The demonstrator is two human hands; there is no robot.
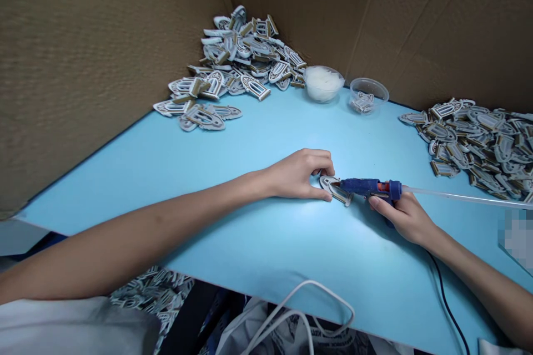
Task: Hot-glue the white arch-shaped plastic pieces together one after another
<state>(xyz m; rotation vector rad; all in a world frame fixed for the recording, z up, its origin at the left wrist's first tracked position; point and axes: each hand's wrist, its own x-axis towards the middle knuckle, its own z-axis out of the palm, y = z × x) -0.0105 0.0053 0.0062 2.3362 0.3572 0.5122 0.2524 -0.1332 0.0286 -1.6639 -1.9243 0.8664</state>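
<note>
Light blue tabletop (250, 244) fenced by brown cardboard walls (83, 66), heaps of arch-shaped grey-and-gold cutouts at the back (237, 61) and right (478, 138). Left hand (297, 175) pinches one arch-shaped cutout piece (335, 189) flat on the tabletop. Right hand (406, 216) grasps a blue hot-glue gun (366, 187), nozzle touching that piece.

walls: brown cardboard (83, 66) | table: light blue (266, 266) | light: bright

My left hand (297, 175): bare, no glove, ring or watch; forearm uncovered. My right hand (406, 216): likewise bare, forearm uncovered. My short white cloth sleeve (70, 324): loose, plain, unmarked, at the left upper arm.
</note>
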